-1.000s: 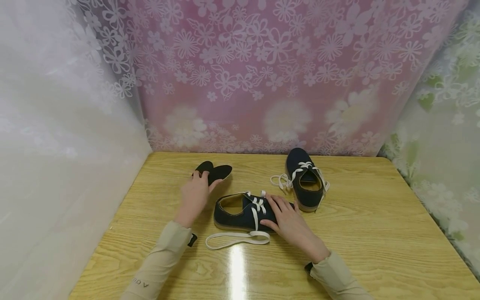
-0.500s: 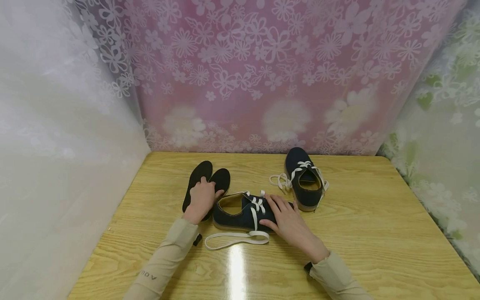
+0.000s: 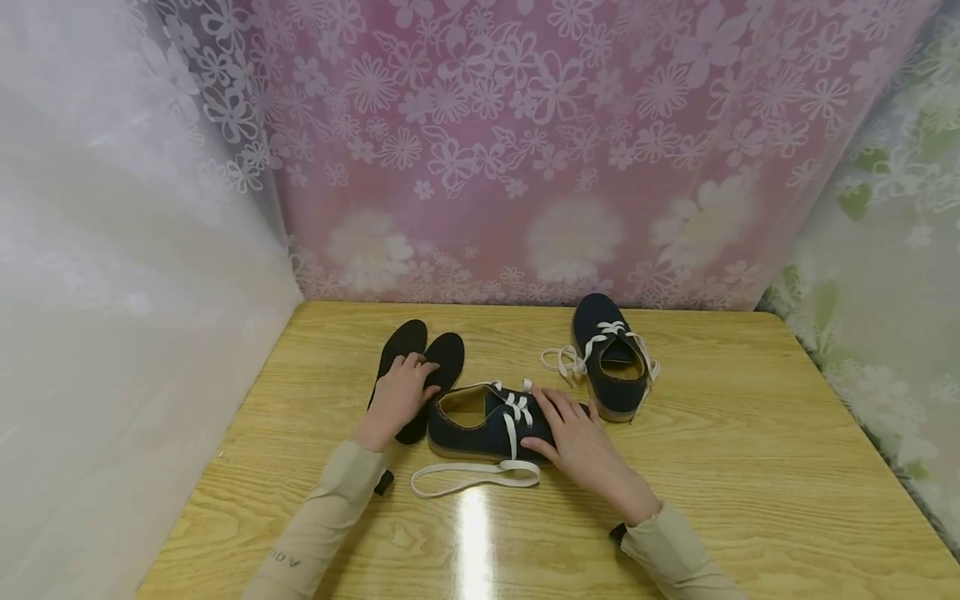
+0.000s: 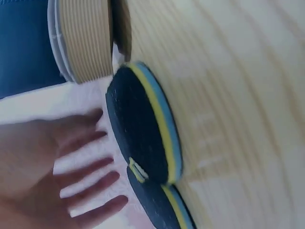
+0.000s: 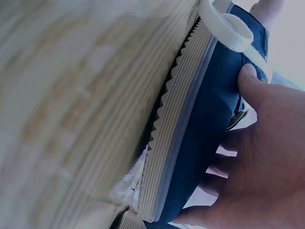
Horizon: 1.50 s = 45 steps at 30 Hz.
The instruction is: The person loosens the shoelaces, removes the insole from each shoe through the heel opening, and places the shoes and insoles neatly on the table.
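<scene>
Two black insoles [image 3: 447, 354] lie side by side on the wooden table, left of a navy canvas sneaker. Yellow and blue layers show along the edge of the nearer insole [image 4: 138, 119] in the left wrist view. Over both insoles is my left hand [image 3: 397, 396], fingers loosely extended; whether they touch is hard to tell. The navy sneaker [image 3: 468, 437] lies sideways, toe to the right, its white laces [image 3: 517, 408] loose. My right hand [image 3: 585, 446] holds its toe, thumb [image 5: 250, 78] on the near side and fingers across the far side.
A second navy sneaker [image 3: 618, 387] stands behind and to the right, toe toward the back, laces trailing. A looped white lace [image 3: 476, 479] lies on the wooden table [image 3: 750, 467] before the near shoe. Flowered curtains [image 3: 525, 167] close off the back and sides.
My left hand first drew the insoles nearer and laid them flat beside the shoe; since then it has shifted slightly left. My right hand and the sneakers have stayed in place.
</scene>
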### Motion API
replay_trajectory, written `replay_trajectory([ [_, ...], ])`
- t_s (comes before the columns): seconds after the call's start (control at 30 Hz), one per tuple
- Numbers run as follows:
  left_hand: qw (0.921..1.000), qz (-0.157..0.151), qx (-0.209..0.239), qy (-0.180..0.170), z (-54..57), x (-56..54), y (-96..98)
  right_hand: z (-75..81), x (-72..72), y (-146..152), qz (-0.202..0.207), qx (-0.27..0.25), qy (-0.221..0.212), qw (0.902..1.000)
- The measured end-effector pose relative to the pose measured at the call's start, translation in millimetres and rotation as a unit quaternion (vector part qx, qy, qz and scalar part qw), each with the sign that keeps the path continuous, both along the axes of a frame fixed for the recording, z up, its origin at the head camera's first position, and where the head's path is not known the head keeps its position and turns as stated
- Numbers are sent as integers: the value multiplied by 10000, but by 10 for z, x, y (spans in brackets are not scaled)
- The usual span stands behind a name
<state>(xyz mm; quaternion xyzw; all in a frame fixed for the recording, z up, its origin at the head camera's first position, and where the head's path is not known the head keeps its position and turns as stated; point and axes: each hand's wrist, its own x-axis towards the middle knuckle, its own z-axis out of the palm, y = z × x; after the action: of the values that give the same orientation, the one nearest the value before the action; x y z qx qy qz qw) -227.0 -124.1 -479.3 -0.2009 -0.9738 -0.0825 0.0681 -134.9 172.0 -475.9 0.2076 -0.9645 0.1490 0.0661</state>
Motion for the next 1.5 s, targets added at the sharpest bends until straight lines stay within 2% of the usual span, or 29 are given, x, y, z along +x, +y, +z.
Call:
replay_trajectory([
  [0.13,9980,-389,-276,-424,-17,30,-50,3,-2,4,-12,56,-3,10000],
  [0.23,9956,-404,-350,-775,-13,57,-81,-1,-4,3,-14,67,-10,10000],
  [0.4,9947,-265,-296,-951,-14,56,-156,-8,-7,-3,-9,20,-17,10000],
  [0.6,9944,-119,-213,-1029,-29,-18,-210,1,-9,-3,-30,23,-25,10000],
  [0.8,9943,-23,-128,-1058,-26,-89,-143,15,5,-1,-37,22,-100,9999],
  [1.0,9964,38,-170,-834,-67,-147,-93,-6,15,-7,-19,17,-73,10000],
  [1.17,9980,-8,-131,-618,-47,-160,-73,-16,16,-10,-8,-7,11,10000],
  [1.5,9978,-22,-121,-650,-14,-217,-59,0,5,3,-17,14,-16,10000],
])
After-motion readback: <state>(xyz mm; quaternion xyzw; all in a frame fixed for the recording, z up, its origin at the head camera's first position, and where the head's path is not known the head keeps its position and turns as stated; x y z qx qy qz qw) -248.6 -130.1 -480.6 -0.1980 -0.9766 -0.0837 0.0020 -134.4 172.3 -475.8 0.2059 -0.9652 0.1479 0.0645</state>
